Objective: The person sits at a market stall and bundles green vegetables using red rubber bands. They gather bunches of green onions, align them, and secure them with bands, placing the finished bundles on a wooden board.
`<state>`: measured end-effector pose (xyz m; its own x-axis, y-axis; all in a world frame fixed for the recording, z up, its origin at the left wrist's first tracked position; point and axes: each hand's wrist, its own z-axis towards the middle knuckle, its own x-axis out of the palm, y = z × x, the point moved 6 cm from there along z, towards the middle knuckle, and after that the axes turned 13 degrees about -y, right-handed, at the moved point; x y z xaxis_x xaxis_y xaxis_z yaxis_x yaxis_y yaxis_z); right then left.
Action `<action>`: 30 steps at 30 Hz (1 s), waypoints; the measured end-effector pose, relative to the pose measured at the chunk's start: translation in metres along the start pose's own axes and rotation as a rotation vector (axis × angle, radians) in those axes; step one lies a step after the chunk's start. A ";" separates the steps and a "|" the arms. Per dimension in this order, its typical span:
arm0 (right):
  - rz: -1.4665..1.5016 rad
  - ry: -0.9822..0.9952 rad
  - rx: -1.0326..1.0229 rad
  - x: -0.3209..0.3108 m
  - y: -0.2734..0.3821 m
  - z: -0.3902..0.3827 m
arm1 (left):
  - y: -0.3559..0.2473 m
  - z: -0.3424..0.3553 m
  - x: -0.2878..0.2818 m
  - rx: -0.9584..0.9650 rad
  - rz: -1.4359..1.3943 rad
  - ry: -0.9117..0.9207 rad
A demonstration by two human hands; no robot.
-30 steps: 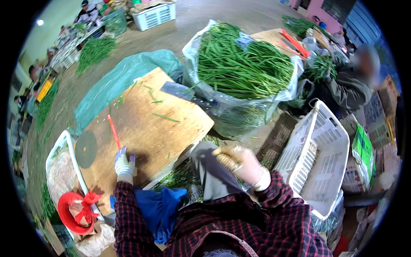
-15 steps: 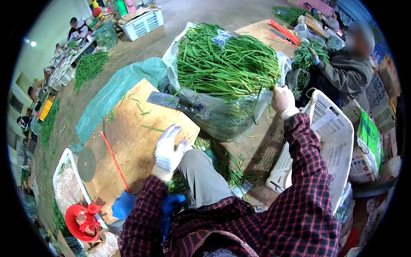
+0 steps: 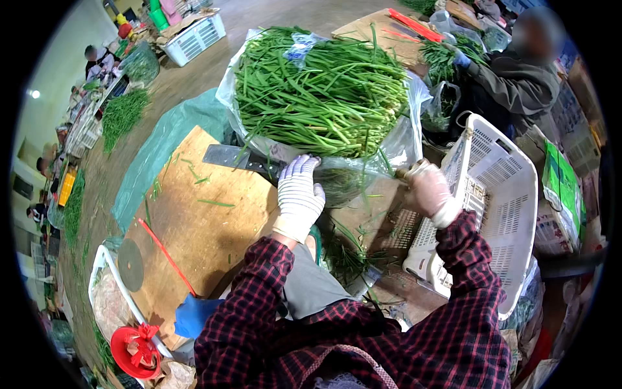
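Note:
My left hand (image 3: 299,194), in a striped white glove, reaches to the near edge of the large clear plastic bag (image 3: 227,94) full of long green leafy stalks (image 3: 321,91). Its fingers are extended with the thumb apart, just beside the dark handle of a cleaver (image 3: 220,155) lying on the wooden board (image 3: 194,236). My right hand (image 3: 424,188), in a dirty pale glove, is closed on the bag's edge at the near right. Below the board's left side are a thin red strip (image 3: 165,253) and blue cloth (image 3: 194,314).
A white slotted basket (image 3: 508,214) stands at my right. A co-worker (image 3: 518,87) sits beyond it near red strips (image 3: 414,26). A red bowl (image 3: 126,360) and white tubular frame (image 3: 103,256) are at lower left. A teal sheet (image 3: 155,149) lies beside the board; other people and crates (image 3: 194,42) line the back.
My left hand has moved from the board up to the bag's near edge. My right hand rose to the bag, then drew lower with its edge.

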<state>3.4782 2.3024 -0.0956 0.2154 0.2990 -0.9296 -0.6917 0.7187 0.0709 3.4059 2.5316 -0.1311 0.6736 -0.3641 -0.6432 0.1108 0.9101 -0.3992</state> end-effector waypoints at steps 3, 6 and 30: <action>-0.172 0.185 -0.075 0.054 -0.010 -0.013 | 0.002 0.000 0.012 -0.049 -0.025 -0.017; -0.208 0.162 -0.044 0.137 -0.026 -0.022 | -0.003 0.000 0.015 -0.101 -0.071 -0.034; 0.807 -0.685 0.480 -0.038 -0.027 0.045 | 0.065 -0.052 0.031 -1.359 -1.552 0.022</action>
<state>3.5197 2.2997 -0.0461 0.2607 0.9501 -0.1715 -0.4970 0.2844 0.8198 3.3960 2.5696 -0.2112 0.5637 -0.5310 0.6326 -0.0455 -0.7847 -0.6181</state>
